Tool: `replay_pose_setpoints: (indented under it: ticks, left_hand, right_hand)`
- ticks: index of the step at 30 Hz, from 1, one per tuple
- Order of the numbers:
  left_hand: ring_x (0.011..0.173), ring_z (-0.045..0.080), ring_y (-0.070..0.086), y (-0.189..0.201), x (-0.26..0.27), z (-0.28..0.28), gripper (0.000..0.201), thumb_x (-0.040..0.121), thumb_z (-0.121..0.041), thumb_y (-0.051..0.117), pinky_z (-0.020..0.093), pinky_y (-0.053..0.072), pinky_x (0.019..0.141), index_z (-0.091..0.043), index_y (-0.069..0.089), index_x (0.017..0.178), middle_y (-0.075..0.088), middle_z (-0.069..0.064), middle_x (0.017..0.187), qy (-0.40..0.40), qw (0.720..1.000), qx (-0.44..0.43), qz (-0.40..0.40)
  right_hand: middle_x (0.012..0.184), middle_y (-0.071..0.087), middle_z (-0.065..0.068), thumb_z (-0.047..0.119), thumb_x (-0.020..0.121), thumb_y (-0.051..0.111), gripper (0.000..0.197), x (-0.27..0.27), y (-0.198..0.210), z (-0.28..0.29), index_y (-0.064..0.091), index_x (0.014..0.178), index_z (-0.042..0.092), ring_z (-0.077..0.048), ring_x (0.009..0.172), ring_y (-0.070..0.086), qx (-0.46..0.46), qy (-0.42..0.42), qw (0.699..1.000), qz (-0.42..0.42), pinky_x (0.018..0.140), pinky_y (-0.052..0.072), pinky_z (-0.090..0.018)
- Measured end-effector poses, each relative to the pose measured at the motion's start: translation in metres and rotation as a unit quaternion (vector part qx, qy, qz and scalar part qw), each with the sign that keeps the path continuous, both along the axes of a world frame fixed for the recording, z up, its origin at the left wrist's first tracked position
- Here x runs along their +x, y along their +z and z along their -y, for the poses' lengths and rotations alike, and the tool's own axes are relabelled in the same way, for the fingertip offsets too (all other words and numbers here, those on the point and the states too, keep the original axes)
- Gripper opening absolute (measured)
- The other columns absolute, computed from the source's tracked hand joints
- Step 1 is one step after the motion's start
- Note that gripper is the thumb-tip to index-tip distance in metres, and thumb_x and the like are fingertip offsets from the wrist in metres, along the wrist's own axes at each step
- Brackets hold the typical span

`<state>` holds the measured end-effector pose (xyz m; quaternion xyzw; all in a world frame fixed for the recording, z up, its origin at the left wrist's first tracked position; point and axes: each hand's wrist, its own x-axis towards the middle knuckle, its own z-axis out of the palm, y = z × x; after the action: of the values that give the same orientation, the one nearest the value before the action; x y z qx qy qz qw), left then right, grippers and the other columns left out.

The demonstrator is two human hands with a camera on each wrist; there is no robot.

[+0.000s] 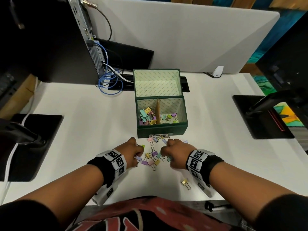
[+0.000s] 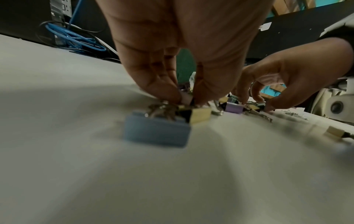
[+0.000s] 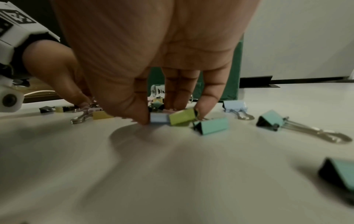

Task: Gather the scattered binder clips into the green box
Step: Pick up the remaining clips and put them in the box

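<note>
The green box [image 1: 162,129] stands open on the white desk, with several pastel binder clips inside. More scattered clips [image 1: 152,158] lie in front of it, between my hands. My left hand [image 2: 186,100] reaches down with curled fingers and pinches the wire handles of a blue clip [image 2: 157,130] and a yellow clip [image 2: 201,116]. My right hand [image 3: 172,115] closes thumb and fingers around a light blue clip [image 3: 159,117] and a green clip [image 3: 182,116] on the desk. Teal clips [image 3: 212,125] lie just right of it.
A lone gold clip [image 1: 184,182] lies near the desk's front edge by my right wrist. Black monitor bases [image 1: 33,144] stand at the left and right [image 1: 260,117]. A computer tower with blue cables [image 1: 108,80] stands at the back left, before a grey divider panel [image 1: 183,39].
</note>
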<state>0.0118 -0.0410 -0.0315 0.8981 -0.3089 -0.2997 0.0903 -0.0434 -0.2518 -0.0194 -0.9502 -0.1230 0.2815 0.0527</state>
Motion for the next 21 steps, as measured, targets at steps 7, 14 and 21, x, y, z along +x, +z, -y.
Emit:
replay_pose_setpoints:
  ticks: [7,14,21]
  left_hand:
    - [0.084,0.016,0.045,-0.004,0.002,0.003,0.025,0.078,-0.025,0.065,0.021,0.038,0.073,-0.019,0.058,0.1,0.032,-0.004,0.101,-0.015,1.0,-0.006,0.008]
    - [0.077,0.019,0.049,-0.003,0.004,0.012,0.019,0.076,-0.017,0.065,0.017,0.035,0.053,-0.023,0.047,0.078,0.039,-0.001,0.094,-0.018,1.0,0.006,0.001]
    - [0.067,0.017,0.042,-0.006,0.004,0.017,0.04,0.073,-0.012,0.063,0.02,0.031,0.053,-0.027,0.03,0.056,0.034,-0.006,0.075,-0.024,0.999,-0.007,0.024]
  right_hand:
    - [0.128,0.045,-0.006,0.02,0.077,0.06,0.052,-0.001,0.002,-0.002,0.043,0.126,0.025,-0.028,0.115,0.044,0.011,0.011,1.0,0.015,0.084,0.05,-0.041]
    - [0.118,0.052,-0.009,0.008,0.08,0.054,0.046,0.01,-0.003,-0.003,0.05,0.124,0.022,-0.029,0.111,0.048,0.034,-0.014,0.999,0.003,0.087,0.048,-0.039]
    - [0.11,0.05,-0.012,0.006,0.074,0.063,0.038,0.015,-0.005,-0.001,0.056,0.111,0.016,-0.03,0.102,0.051,0.039,-0.03,0.999,-0.006,0.076,0.044,-0.032]
